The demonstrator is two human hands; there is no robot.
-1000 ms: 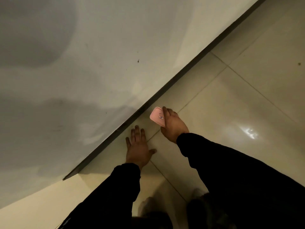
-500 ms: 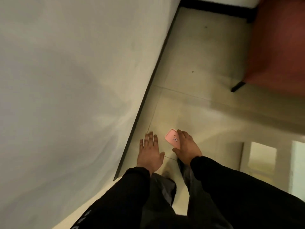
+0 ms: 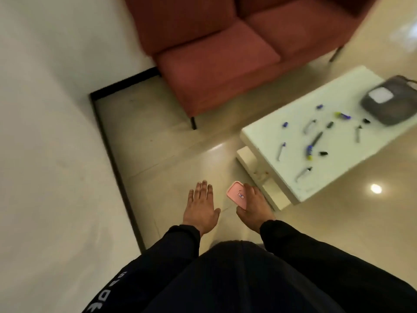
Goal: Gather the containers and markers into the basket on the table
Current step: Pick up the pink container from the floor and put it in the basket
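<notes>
Dark red fabric sofa (image 3: 214, 64): plain. White glossy rectangular table (image 3: 270, 132): plain. Grey soft basket (image 3: 392, 111) holds a white container (image 3: 380, 96). Grey plastic markers (image 3: 310, 127) have blue caps; 1 dark marker (image 3: 315, 140) has a blue and yellow end. Pink flat rectangular object (image 3: 235, 195): small blue-white label. Black sleeve (image 3: 158, 256): white lettering. Beige glossy floor tiles (image 3: 158, 143).

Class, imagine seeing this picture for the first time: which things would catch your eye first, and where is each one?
The red sofa fills the top centre. To the right, a low white table carries scattered markers and a grey basket at its far end. In the lower middle, the right hand holds a flat pink object while the left hand is spread open beside it.
</notes>
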